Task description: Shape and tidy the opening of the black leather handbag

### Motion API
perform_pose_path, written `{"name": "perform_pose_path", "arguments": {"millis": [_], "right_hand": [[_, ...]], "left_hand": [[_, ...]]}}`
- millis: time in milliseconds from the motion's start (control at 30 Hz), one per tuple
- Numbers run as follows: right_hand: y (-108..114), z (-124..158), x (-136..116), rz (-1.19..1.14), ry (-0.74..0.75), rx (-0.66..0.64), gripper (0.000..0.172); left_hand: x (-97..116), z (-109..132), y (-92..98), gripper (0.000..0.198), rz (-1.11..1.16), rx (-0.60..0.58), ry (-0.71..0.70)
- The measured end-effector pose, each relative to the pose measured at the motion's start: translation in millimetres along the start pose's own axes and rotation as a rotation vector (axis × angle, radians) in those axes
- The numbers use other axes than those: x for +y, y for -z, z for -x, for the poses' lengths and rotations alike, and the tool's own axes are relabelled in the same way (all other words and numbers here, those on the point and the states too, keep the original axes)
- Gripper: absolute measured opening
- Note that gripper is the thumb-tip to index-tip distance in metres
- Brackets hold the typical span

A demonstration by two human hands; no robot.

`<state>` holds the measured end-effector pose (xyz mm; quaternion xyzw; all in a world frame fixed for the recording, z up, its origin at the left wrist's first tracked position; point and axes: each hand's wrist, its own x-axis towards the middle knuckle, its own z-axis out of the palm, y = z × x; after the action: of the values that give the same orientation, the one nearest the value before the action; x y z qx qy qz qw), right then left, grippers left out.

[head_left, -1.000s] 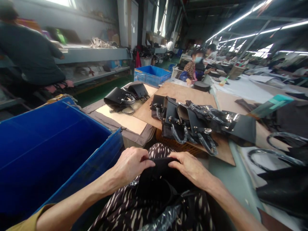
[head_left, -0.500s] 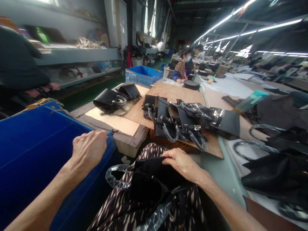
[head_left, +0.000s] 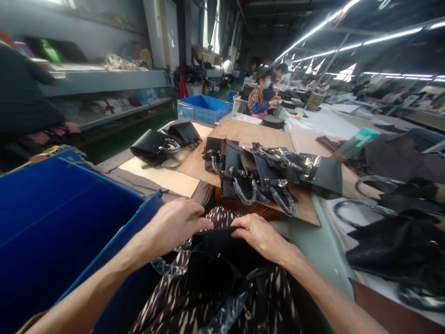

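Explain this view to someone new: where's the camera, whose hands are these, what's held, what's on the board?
No machine here: these are one person's two bare hands, seen by a camera worn on the head, looking forward and down. The right hand pinches the edge of a black bag resting over patterned clothing. The left hand is at that same edge; whether it touches is hard to tell. Ahead, several more bags with plastic-wrapped handles lie on a brown board. A blue bin stands at left.

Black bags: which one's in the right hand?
The black bag on the patterned lap: the right hand pinches its edge. The other bags lie beyond the lap.
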<state>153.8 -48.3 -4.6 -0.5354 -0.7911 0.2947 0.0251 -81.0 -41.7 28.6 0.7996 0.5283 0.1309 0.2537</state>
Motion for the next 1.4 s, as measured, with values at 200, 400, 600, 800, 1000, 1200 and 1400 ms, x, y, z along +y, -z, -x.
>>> {"name": "perform_pose_path", "arguments": {"millis": [200,400,600,800,1000,1200,1400], "right_hand": [[1,4,-3,0.010,-0.003,0.013,0.018],[1,5,1,-0.003,-0.003,0.015,0.018],[0,4,5,0.000,-0.008,0.013,0.020],[1,4,3,-0.003,-0.001,0.016,0.018],[0,-1,-6,0.024,-0.008,0.008,0.015],[24,17,17,-0.020,-0.049,-0.082,0.016],[43,43,60,-0.468,-0.270,-0.297,0.045]], "left_hand": [[4,-15,-50.0,0.026,0.216,-0.186,0.062],[6,-6,-35.5,0.025,0.119,0.043,0.117],[-30,10,-12.2,0.030,-0.281,0.177,0.303],[-74,28,26.9,0.035,-0.741,0.325,0.607],[0,-2,-6.3,0.033,-0.196,-0.057,-0.050],[36,-23,-49.1,0.025,-0.313,-0.307,-0.140],[24,-21,-46.6,0.029,-0.194,-0.319,-0.124]]}}
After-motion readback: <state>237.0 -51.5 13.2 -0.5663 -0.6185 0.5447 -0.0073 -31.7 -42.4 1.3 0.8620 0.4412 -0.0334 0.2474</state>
